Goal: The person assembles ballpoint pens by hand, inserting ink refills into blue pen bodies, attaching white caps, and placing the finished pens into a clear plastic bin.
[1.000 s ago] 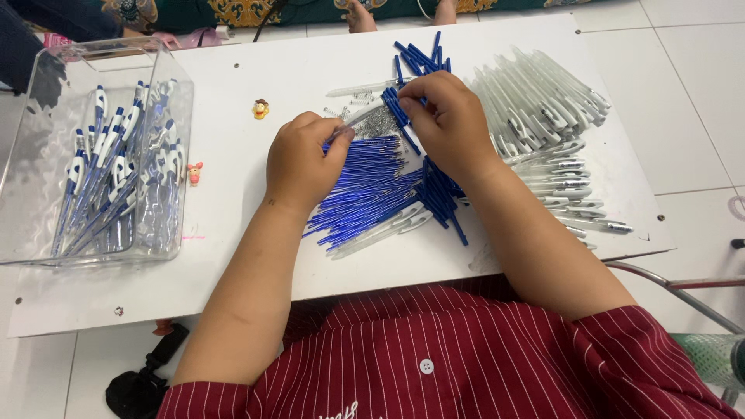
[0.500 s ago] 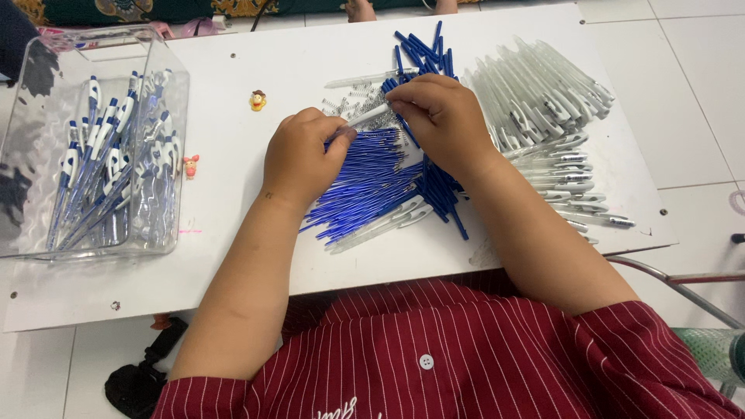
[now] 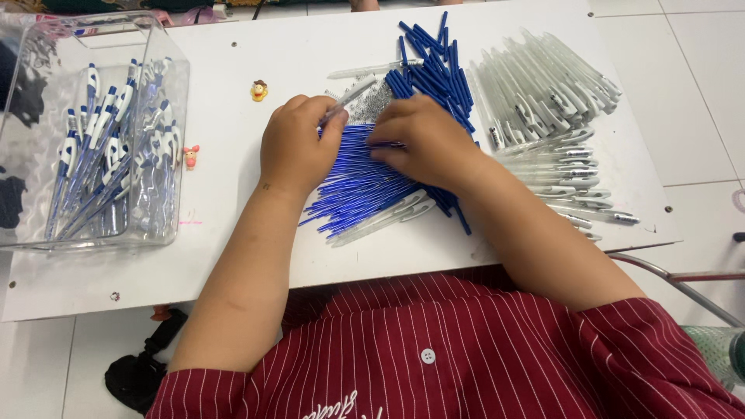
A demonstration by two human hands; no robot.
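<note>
My left hand (image 3: 299, 147) grips a clear pen barrel (image 3: 351, 97) that sticks out up and to the right from its fingers. My right hand (image 3: 423, 143) lies on a heap of thin blue ink refills (image 3: 361, 194), its fingertips pinching among them; which refill it holds is hidden. A pile of small metal springs (image 3: 372, 101) sits just above both hands. Behind the right hand lie blue pen parts (image 3: 434, 70) in a bundle. All of this rests on a white board (image 3: 233, 256).
Clear and white pen barrels (image 3: 543, 85) are stacked at the right, several more (image 3: 574, 178) below them. A clear plastic bin (image 3: 93, 132) at the left holds assembled blue-and-white pens. Two tiny figurines (image 3: 259, 91) (image 3: 190, 157) stand on the board. White floor tiles surround it.
My right hand has come down from the barrel's tip onto the blue refills. My left hand still holds the clear barrel. The view has shifted a little.
</note>
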